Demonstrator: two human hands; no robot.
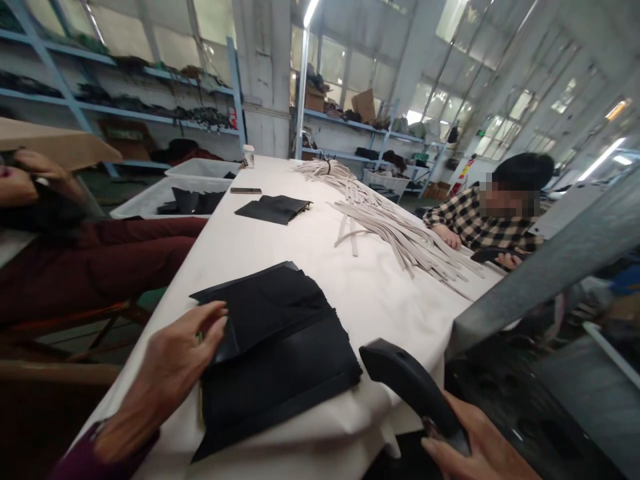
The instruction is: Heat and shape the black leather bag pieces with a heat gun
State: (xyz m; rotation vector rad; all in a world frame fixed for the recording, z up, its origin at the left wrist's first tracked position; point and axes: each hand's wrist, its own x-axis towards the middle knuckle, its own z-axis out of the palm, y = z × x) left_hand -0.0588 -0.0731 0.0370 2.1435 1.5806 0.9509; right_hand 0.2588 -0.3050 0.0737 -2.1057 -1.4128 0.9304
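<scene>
Bright daylight from blown-out windows (480, 40) plus ceiling tube lamps (311, 12); soft shadows on table (350, 293); strong wide-angle bending at edges; slight blur.

We note blue metal shelving (150, 117) along white walls, tall bright windows (500, 87), ceiling strip lights (310, 12), a white-covered worktable (310, 247).

The left hand (173, 363) reaches in from the lower left, palm down, wrist nearly straight, with a dark purple sleeve showing at the forearm. Its fingers (213, 313) are spread and slightly bent, the tips pressing flat while the thumb lies alongside. The right hand (475, 447) sits low at the bottom edge, only partly in view, its fingers curled in a closed grip and the thumb stretched forward along the top.
</scene>
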